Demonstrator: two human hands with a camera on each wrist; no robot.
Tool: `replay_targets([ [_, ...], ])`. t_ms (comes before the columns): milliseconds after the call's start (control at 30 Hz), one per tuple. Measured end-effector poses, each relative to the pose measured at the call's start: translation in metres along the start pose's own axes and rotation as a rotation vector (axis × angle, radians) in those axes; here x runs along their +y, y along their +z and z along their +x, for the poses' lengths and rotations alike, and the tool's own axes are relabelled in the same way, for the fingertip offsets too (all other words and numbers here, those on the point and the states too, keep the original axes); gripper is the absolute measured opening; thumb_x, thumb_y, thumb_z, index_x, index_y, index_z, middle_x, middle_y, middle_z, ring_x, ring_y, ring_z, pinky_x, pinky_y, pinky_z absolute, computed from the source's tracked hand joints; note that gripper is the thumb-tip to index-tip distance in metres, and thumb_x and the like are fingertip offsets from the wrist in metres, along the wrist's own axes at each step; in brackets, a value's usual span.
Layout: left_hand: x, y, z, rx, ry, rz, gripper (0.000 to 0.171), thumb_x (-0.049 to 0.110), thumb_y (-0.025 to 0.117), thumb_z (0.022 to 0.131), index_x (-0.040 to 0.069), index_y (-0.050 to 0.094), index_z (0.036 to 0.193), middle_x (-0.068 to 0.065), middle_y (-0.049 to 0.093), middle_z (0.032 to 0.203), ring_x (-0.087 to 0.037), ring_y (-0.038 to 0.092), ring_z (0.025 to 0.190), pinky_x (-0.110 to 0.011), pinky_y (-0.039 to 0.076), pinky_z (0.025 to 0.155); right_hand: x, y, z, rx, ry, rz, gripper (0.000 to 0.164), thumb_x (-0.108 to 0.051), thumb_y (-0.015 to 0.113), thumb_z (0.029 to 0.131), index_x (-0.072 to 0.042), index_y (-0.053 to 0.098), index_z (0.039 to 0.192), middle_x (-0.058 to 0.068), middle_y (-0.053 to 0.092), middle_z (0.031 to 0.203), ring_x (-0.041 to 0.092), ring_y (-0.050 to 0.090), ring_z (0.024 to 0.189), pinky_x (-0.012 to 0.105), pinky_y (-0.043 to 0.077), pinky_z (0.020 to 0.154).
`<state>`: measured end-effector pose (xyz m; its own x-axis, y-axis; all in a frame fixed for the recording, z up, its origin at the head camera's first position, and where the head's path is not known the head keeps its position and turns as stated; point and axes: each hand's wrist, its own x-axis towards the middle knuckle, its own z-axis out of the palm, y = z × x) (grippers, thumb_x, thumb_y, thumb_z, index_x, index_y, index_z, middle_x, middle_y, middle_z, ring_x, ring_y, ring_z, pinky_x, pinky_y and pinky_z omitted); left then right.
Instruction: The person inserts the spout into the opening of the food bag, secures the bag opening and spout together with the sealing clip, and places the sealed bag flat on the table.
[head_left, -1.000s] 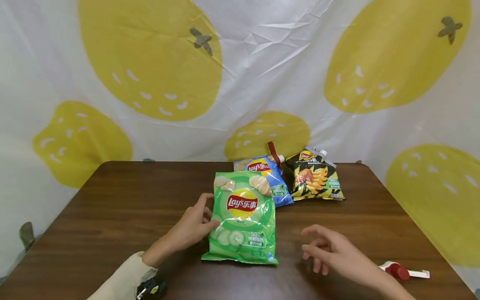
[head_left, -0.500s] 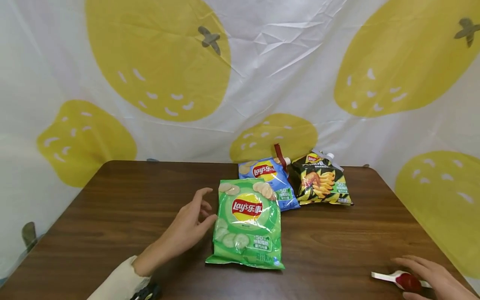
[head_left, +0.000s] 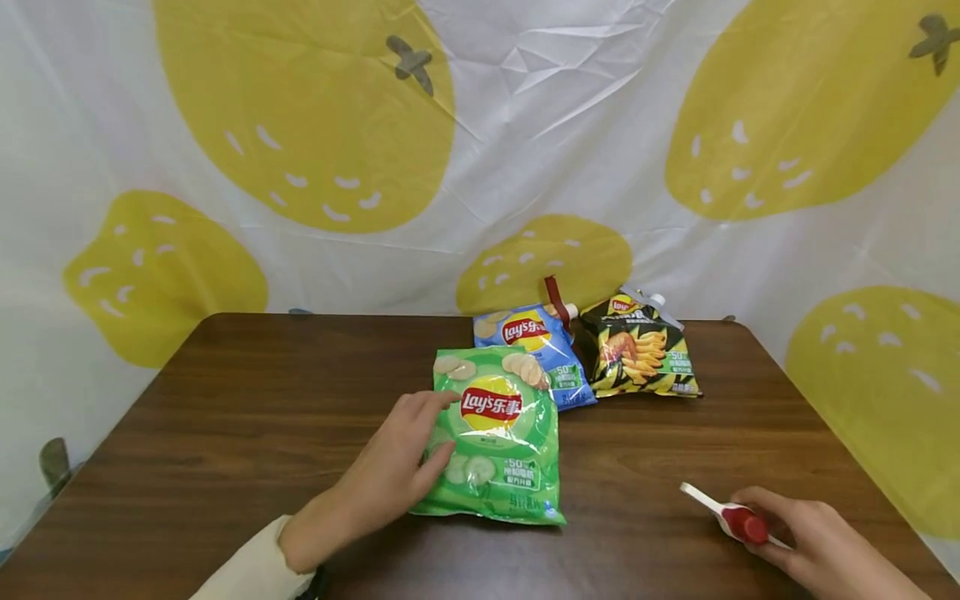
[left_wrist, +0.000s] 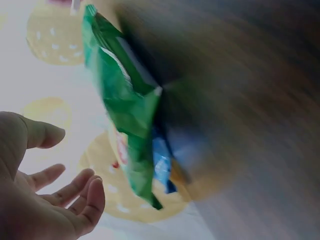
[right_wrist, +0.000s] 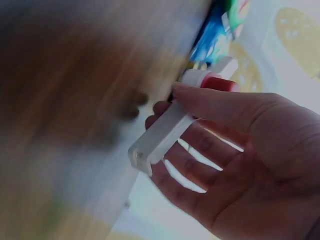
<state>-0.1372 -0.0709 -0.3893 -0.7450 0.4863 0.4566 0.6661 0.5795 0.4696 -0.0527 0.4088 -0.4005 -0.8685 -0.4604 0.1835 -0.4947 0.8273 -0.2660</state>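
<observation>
A green bag of Lay's potato chips (head_left: pixel 517 450) lies flat near the middle of the table. My left hand (head_left: pixel 382 467) is over its left side, fingers loosely spread and holding nothing; the left wrist view shows a gap between that hand (left_wrist: pixel 55 185) and the bag (left_wrist: pixel 125 110). At the right, my right hand (head_left: pixel 825 537) pinches a white bag clip (head_left: pixel 708 498) with a red spout cap (head_left: pixel 746 525). In the right wrist view, thumb and fingers grip the clip (right_wrist: pixel 162 135) near its cap, one end sticking out past the fingers.
Behind the green bag, partly covered by it, lies a blue chip bag (head_left: pixel 566 362) with a dark red clip (head_left: pixel 555 298) on its top. Beside it a black chip bag (head_left: pixel 637 354) has a grey clip (head_left: pixel 663 310). A lemon-print cloth (head_left: pixel 360 275) hangs behind the table (head_left: pixel 300 383).
My right hand has moved right, taken hold of the white clip and brought it slightly left. My left hand left the bag's edge, then shifted right over it.
</observation>
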Motion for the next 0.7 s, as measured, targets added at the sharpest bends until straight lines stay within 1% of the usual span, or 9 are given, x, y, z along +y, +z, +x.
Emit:
replay_targets([
  [67, 0.008, 0.000, 0.000, -0.003, 0.065, 0.016, 0.046, 0.013, 0.070, 0.092, 0.005, 0.054, 0.134, -0.006, 0.056, 0.128, -0.017, 0.049, 0.118, -0.038, 0.048, 0.099, -0.015, 0.003, 0.013, 0.049, -0.030, 0.074, 0.046, -0.002, 0.085, 0.071, -0.018, 0.064, 0.109, -0.018, 0.064, 0.090, -0.006, 0.057, 0.075, 0.019, 0.049, 0.059],
  [167, 0.024, 0.002, -0.001, -0.040, 0.143, 0.017, 0.037, 0.017, 0.068, 0.094, 0.008, 0.058, 0.129, -0.002, 0.059, 0.122, -0.015, 0.052, 0.115, -0.035, 0.049, 0.097, -0.040, 0.008, 0.035, 0.107, -0.059, 0.247, 0.047, 0.002, 0.082, 0.075, -0.017, 0.062, 0.113, -0.013, 0.067, 0.091, -0.003, 0.061, 0.077, 0.016, 0.050, 0.062],
  [233, 0.035, 0.004, -0.001, -0.093, 0.169, -0.005, 0.031, 0.021, 0.065, 0.097, 0.010, 0.061, 0.125, 0.001, 0.061, 0.118, -0.013, 0.054, 0.113, -0.033, 0.049, 0.095, -0.058, 0.011, 0.050, 0.124, -0.071, 0.406, 0.044, 0.004, 0.079, 0.079, -0.013, 0.060, 0.115, -0.006, 0.070, 0.094, 0.002, 0.065, 0.081, 0.017, 0.052, 0.066],
  [300, 0.045, 0.008, -0.001, -0.157, 0.170, -0.056, 0.027, 0.026, 0.062, 0.099, 0.012, 0.062, 0.122, 0.002, 0.063, 0.116, -0.011, 0.057, 0.110, -0.030, 0.050, 0.094, -0.075, 0.013, 0.065, 0.099, -0.062, 0.625, 0.040, 0.006, 0.072, 0.084, -0.008, 0.057, 0.118, 0.005, 0.071, 0.099, 0.010, 0.069, 0.087, 0.023, 0.056, 0.071],
  [367, 0.054, 0.012, 0.001, -0.218, 0.157, -0.134, 0.028, 0.030, 0.058, 0.102, 0.012, 0.062, 0.122, 0.002, 0.064, 0.116, -0.009, 0.059, 0.106, -0.026, 0.050, 0.092, -0.090, 0.015, 0.080, 0.084, -0.072, 0.843, 0.037, 0.010, 0.066, 0.088, 0.000, 0.052, 0.121, 0.017, 0.069, 0.107, 0.020, 0.070, 0.098, 0.031, 0.058, 0.078],
  [467, 0.062, 0.020, 0.007, -0.277, 0.125, -0.274, 0.030, 0.032, 0.054, 0.103, 0.011, 0.062, 0.123, 0.001, 0.066, 0.114, -0.005, 0.061, 0.098, -0.022, 0.051, 0.086, -0.112, 0.019, 0.100, 0.069, -0.067, 1.106, 0.035, 0.012, 0.060, 0.092, 0.006, 0.044, 0.123, 0.026, 0.065, 0.114, 0.030, 0.068, 0.106, 0.038, 0.057, 0.084],
  [567, 0.064, 0.028, 0.013, -0.307, 0.056, -0.390, 0.030, 0.033, 0.054, 0.103, 0.011, 0.062, 0.122, 0.005, 0.067, 0.105, 0.001, 0.060, 0.090, -0.019, 0.052, 0.077, -0.132, 0.022, 0.114, 0.059, -0.009, 1.249, 0.036, 0.009, 0.058, 0.094, 0.002, 0.044, 0.126, 0.023, 0.065, 0.119, 0.030, 0.066, 0.111, 0.037, 0.055, 0.089],
  [633, 0.064, 0.031, 0.016, -0.299, 0.000, -0.452, 0.028, 0.034, 0.055, 0.103, 0.013, 0.065, 0.118, 0.008, 0.067, 0.100, 0.001, 0.059, 0.087, -0.019, 0.052, 0.073, -0.143, 0.023, 0.120, 0.043, 0.039, 1.315, 0.035, 0.006, 0.058, 0.096, -0.002, 0.045, 0.128, 0.019, 0.066, 0.121, 0.030, 0.065, 0.113, 0.035, 0.053, 0.092],
  [700, 0.062, 0.032, 0.016, -0.270, -0.041, -0.497, 0.025, 0.034, 0.055, 0.103, 0.014, 0.067, 0.111, 0.009, 0.066, 0.094, 0.001, 0.058, 0.082, -0.020, 0.051, 0.069, -0.151, 0.024, 0.125, 0.032, 0.051, 1.361, 0.034, 0.004, 0.057, 0.097, -0.005, 0.047, 0.128, 0.016, 0.067, 0.122, 0.029, 0.065, 0.114, 0.032, 0.052, 0.094],
])
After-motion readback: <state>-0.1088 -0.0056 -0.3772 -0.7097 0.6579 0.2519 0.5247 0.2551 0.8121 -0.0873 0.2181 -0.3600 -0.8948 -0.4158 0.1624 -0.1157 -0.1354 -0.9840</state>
